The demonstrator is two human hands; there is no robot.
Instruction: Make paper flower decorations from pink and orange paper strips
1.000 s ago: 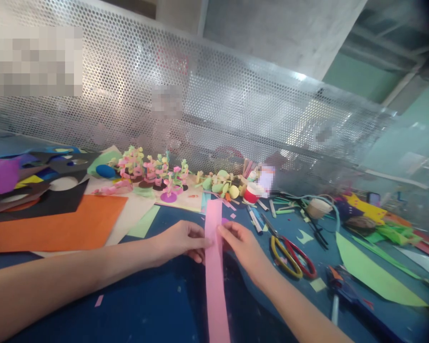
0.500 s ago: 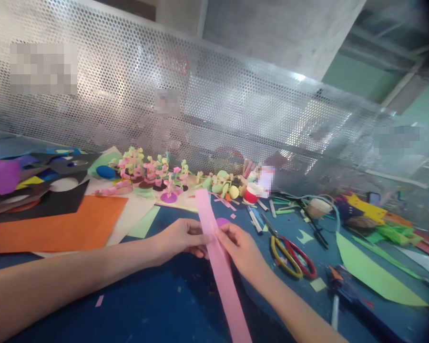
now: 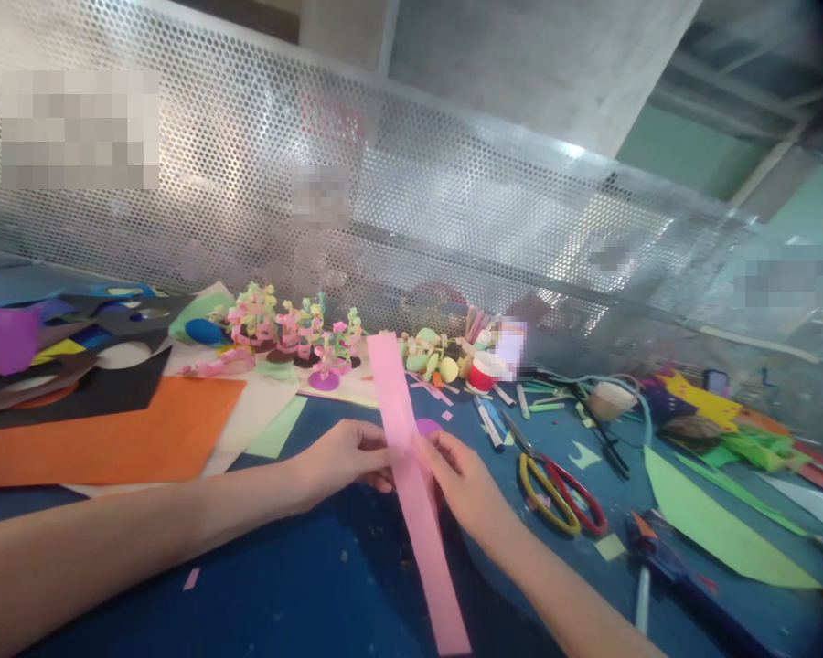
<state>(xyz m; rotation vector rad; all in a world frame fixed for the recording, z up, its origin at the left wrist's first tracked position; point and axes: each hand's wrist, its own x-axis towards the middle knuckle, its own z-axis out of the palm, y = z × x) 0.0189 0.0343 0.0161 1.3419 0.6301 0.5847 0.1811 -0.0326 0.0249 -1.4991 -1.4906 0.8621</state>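
Note:
A long pink paper strip [image 3: 418, 521] slants up between my two hands, above the blue table. My left hand [image 3: 348, 460] pinches its left edge between thumb and fingers. On the opposite edge, my right hand [image 3: 461, 475] grips the strip with thumb and fingertips. Behind the strip a purple paper disc [image 3: 429, 427] shows in part. Scissors [image 3: 555, 480] with one yellow and one red handle lie on the table to the right of my right hand.
Orange paper [image 3: 116, 429] and black paper [image 3: 110, 384] spread at the left. Small paper trees [image 3: 302, 334] stand at the back before a perforated metal screen [image 3: 384, 201]. To the right lie a glue gun [image 3: 686, 585], green paper [image 3: 720, 521] and a cable [image 3: 648, 411].
The strip has slid upward and away between my hands, so its top reaches higher and its lower end now shows. Both hands stay in nearly the same place.

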